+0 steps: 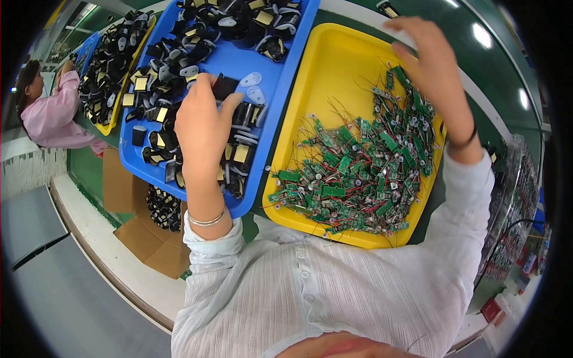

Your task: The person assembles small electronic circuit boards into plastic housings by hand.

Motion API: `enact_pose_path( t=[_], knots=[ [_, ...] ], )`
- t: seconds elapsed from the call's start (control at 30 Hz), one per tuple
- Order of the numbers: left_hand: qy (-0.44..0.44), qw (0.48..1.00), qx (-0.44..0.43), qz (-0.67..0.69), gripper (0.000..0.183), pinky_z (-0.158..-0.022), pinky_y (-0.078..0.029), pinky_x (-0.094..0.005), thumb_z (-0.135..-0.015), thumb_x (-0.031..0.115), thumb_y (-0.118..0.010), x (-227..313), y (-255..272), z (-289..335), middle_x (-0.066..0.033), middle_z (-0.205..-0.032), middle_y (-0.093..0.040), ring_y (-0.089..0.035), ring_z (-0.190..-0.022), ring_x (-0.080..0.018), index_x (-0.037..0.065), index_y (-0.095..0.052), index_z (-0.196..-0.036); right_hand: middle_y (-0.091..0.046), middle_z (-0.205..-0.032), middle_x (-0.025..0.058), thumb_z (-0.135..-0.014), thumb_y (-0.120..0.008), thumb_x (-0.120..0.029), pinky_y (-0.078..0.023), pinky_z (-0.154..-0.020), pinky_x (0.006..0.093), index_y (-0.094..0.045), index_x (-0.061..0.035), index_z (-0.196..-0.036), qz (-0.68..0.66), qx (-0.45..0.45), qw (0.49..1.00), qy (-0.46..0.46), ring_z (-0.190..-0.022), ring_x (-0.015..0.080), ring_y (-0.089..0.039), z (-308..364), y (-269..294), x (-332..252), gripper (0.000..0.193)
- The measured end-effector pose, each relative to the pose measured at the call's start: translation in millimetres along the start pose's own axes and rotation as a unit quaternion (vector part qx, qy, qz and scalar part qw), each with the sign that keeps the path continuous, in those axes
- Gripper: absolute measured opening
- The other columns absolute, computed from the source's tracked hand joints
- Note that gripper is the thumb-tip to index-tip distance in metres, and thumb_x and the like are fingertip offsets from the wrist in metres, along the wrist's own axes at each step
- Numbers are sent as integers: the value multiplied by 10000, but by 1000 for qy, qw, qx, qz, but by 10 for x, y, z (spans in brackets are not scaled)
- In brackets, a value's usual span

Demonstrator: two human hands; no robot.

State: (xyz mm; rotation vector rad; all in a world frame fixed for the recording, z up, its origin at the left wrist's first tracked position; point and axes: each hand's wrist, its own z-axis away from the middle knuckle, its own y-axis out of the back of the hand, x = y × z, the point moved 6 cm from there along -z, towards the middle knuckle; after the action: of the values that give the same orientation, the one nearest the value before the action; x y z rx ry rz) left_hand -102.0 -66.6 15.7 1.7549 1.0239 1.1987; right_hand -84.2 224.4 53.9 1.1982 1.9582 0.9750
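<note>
My left hand (200, 128) reaches over the blue tray (236, 56), with a black plastic housing (224, 87) between its thumb and fingers. Two clear grey teardrop-shaped pieces (255, 94) lie just beyond that thumb. Many black plastic parts with yellowish pads (179, 51) fill much of this tray. Above the far right rim of the yellow tray (325, 56) is my right hand (427, 59), its fingers and thumb apart and nothing visible in them. A heap of small green circuit boards with thin red and black wires (364, 173) lies below it. One black part with a yellow pad (387, 8) rests past that hand's fingertips.
Farther left stands another yellow tray (149, 27) piled with black parts. A cardboard box (149, 238) of black parts sits low at my left. A person in pink (57, 113) works at far left. A rack-like stack of parts (513, 203) is on the right.
</note>
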Motion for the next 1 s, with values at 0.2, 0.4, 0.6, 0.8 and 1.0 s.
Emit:
enact_pose_path(
  t=[0.2, 0.4, 0.6, 0.8, 1.0],
  knots=[
    [-64, 977, -21, 200, 331, -507, -364, -302, -664, 262, -719, 355, 39, 58, -90, -671, -466, -423, -549, -218, 6, -539, -775, -520, -782, 95, -701, -649, -226, -450, -675, 358, -585, -57, -777, -126, -197, 971, -48, -807, 254, -505, 376, -418, -997, 196],
    [-92, 968, -55, 227, 379, -531, -366, -324, -790, 334, -610, 479, -32, 137, -133, -698, -441, -438, -601, -290, -23, -490, -838, -511, -748, 89, -668, -685, -188, -435, -654, 347, -514, -47, -773, -150, -221, 960, -80, -795, 266, -493, 530, -702, -958, 245],
    [-68, 852, -153, 497, 263, -655, -426, -239, -791, 138, -607, 562, -197, 252, -75, -893, -545, -536, -784, -131, -24, -532, -984, -538, -763, 35, -770, -624, -107, -435, -635, 254, -514, -38, -858, -493, -162, 829, -208, -760, 127, -526, 479, -305, -962, 157],
    [-44, 759, -252, 598, 341, -755, -440, -245, -780, 96, -618, 768, -238, 382, -70, -1047, -503, -537, -886, -133, -30, -523, -1083, -534, -835, 14, -894, -470, -149, -412, -596, 197, -515, -24, -968, -678, -98, 662, -303, -655, 68, -458, 578, -284, -1069, 152],
    [-7, 700, -280, 657, 343, -789, -444, -251, -809, 69, -581, 809, -299, 417, -90, -1079, -486, -522, -935, -143, -47, -498, -1120, -543, -860, 28, -875, -496, -102, -429, -646, 211, -572, -12, -944, -706, -50, 651, -275, -740, 83, -500, 589, -251, -973, 137]
  ],
)
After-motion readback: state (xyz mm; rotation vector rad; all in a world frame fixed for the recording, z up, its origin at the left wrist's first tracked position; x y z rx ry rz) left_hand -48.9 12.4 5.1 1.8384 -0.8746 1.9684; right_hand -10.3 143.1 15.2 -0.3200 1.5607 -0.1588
